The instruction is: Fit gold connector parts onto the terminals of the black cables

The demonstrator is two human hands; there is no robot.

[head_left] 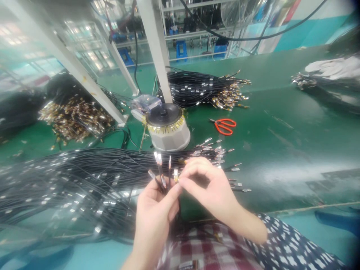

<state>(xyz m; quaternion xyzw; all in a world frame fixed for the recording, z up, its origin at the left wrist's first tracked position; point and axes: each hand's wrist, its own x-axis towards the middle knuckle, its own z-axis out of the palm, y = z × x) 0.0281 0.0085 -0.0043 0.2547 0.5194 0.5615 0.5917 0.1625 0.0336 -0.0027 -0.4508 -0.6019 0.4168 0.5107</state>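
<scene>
My left hand (159, 204) is closed around several thin black cables (169, 168), whose silvery connector ends stick up above the fingers. Close by, my right hand (212, 183) pinches with thumb and forefinger at a small metal connector (176, 175) with a yellowish base, beside the left thumb. Whether that connector is joined to a cable is hidden by the fingers. Behind both hands lies a large bundle of black cables (98, 168), its metal-tipped ends pointing right.
A white round device (168, 137) with a black top and a yellow-tabbed ring stands beyond the bundle. Orange-handled scissors (226, 125) lie right of it. More cable bundles (194, 90) rest farther back, another cable heap (75, 116) at left. White posts (154, 48) rise from the green table (270, 150).
</scene>
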